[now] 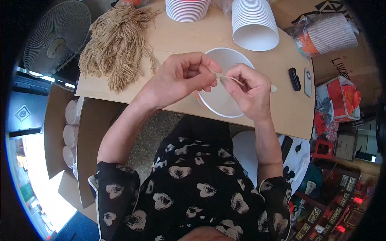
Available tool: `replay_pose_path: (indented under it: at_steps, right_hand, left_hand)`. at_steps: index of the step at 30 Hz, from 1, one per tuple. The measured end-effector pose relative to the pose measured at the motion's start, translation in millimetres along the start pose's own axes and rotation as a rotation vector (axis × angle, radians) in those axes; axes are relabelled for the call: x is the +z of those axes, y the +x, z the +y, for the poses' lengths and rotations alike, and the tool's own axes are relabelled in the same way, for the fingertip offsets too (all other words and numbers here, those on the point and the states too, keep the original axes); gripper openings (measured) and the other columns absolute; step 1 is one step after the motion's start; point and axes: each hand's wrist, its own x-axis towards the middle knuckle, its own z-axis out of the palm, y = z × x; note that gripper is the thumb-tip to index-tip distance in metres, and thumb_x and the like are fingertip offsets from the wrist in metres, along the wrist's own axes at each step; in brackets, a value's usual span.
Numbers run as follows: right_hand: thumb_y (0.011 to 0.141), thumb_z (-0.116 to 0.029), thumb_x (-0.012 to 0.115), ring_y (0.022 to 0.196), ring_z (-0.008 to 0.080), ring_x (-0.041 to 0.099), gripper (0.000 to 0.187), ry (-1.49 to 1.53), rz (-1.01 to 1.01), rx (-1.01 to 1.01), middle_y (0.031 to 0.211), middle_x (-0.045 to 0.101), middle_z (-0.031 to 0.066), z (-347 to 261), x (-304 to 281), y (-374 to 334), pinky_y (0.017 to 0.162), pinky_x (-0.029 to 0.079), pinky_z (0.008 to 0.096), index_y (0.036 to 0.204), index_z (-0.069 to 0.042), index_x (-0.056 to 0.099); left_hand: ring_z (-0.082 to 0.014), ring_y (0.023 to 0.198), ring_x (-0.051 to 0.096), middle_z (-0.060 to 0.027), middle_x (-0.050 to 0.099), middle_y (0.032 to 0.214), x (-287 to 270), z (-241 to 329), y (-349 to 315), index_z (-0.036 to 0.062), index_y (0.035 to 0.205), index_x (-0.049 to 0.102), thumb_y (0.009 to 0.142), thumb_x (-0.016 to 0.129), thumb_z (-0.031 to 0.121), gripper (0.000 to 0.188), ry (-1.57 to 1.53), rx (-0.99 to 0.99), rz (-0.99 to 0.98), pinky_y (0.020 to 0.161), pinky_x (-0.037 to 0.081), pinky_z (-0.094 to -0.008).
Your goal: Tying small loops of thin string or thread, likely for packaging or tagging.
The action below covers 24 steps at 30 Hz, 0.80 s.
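Note:
My left hand (179,78) and my right hand (255,92) are close together above the table, fingertips almost meeting. Between them runs a thin pale strand (218,75), pinched by the thumb and fingers of each hand. A short end of it shows by my right fingers; whether it is knotted I cannot tell. Right beneath the hands a large white paper bucket (225,105) has its round mouth facing up, partly covered by them. To the left, a heap of tan cords (116,44) lies loosely across the table.
Stacked white paper buckets (255,26) lie at the back of the wooden table (289,116), with another stack (187,9) beside them. A black case (294,79) and a phone-like slab (308,82) sit at the right. An open carton (93,148) and a fan (56,48) stand left.

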Motion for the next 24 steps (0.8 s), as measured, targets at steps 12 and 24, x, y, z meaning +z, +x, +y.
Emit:
replay_pose_path:
  at_steps: [12, 24]
  right_hand:
    - [0.089, -0.005, 0.068, 0.065, -0.0002, 0.049, 0.008, 0.043, 0.053, -0.017, 0.072, 0.058, -0.0049, 5, -13, 11, 0.056, 0.038, 0.0169, 0.086, 0.001, 0.065]
    - [0.089, -0.010, 0.063, 0.068, 0.0074, 0.054, 0.015, 0.489, 0.297, -0.146, 0.074, 0.062, 0.0005, 33, -40, 6, 0.064, 0.042, 0.0203, 0.088, 0.004, 0.068]
  left_hand:
    - [-0.0036, 0.074, 0.057, 0.0024, 0.062, 0.079, -2, 10, 10, -0.0009, 0.112, 0.068, 0.089, 0.073, 0.012, 0.026, 0.209, 0.063, -0.048, 0.069, 0.048, -0.0199]
    - [-0.0291, 0.127, 0.052, -0.0081, 0.065, 0.118, -30, -13, 18, 0.0103, 0.097, 0.077, 0.083, 0.076, 0.008, 0.014, 0.728, 0.471, 0.029, 0.105, 0.042, -0.0436]
